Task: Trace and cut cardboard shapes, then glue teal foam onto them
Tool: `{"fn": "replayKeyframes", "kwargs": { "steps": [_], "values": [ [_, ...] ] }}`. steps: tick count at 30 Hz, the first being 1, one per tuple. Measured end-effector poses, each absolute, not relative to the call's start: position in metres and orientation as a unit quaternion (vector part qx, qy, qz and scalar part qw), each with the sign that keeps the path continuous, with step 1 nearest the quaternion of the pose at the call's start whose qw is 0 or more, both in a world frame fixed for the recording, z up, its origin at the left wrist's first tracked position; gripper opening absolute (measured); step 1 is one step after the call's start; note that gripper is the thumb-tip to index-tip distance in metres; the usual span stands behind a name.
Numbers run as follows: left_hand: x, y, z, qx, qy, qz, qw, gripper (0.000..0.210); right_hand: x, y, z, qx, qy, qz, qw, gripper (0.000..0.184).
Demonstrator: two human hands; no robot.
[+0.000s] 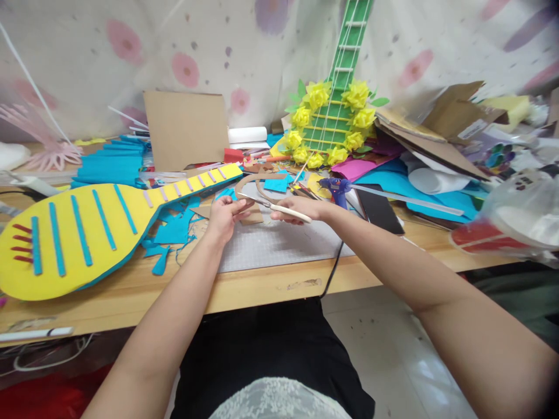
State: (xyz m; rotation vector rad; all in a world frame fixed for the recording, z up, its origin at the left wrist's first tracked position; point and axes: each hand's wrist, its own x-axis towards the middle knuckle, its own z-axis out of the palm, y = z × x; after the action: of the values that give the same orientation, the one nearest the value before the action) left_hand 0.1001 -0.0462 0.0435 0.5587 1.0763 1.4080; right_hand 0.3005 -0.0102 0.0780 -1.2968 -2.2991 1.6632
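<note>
2 hands [225, 217] [296, 205], 1 scissors [282, 209]

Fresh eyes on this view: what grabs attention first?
Probably the big yellow guitar shape on the left of the table. Next, the green guitar shape edged with yellow flowers, upright at the back. Then, at centre, pale-handled scissors in the right hand, their tips near the left hand.

A cluttered wooden table [262, 292].
Left of the left hand [224, 217] lies a yellow guitar [116, 230], blue scraps [172, 231] between. Beyond both hands: cardboard sheet [186, 131], floral curtain [209, 35], green guitar [325, 131] edged with yellow flowers [318, 95]. Right of the right hand [305, 205]: blue glue gun [339, 189], black slab [379, 210], clear tub [524, 212].
</note>
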Motion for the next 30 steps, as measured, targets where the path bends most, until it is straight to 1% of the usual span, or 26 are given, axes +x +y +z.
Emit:
{"fn": "replayKeyframes", "kwargs": {
  "steps": [12, 17, 21, 24, 30],
  "values": [
    [0.1, -0.046, 0.043, 0.239, 0.461, 0.598, 0.61, 0.038, 0.304, -0.011, 0.074, -0.406, -0.735, 0.543, 0.022, 0.045],
    [0.101, -0.047, 0.044, 0.245, 0.459, 0.591, 0.616, 0.036, 0.307, -0.011, 0.072, -0.387, -0.708, 0.591, 0.023, 0.048],
    [0.099, -0.049, 0.047, 0.286, 0.451, 0.571, 0.623, 0.031, 0.31, -0.011, 0.07, -0.355, -0.683, 0.639, 0.014, 0.054],
    [0.096, -0.049, 0.049, 0.33, 0.458, 0.546, 0.619, 0.025, 0.313, -0.011, 0.067, -0.344, -0.676, 0.652, 0.011, 0.058],
    [0.094, -0.047, 0.045, 0.392, 0.504, 0.511, 0.575, 0.026, 0.315, -0.012, 0.06, -0.335, -0.68, 0.652, 0.022, 0.053]
  ]
}}
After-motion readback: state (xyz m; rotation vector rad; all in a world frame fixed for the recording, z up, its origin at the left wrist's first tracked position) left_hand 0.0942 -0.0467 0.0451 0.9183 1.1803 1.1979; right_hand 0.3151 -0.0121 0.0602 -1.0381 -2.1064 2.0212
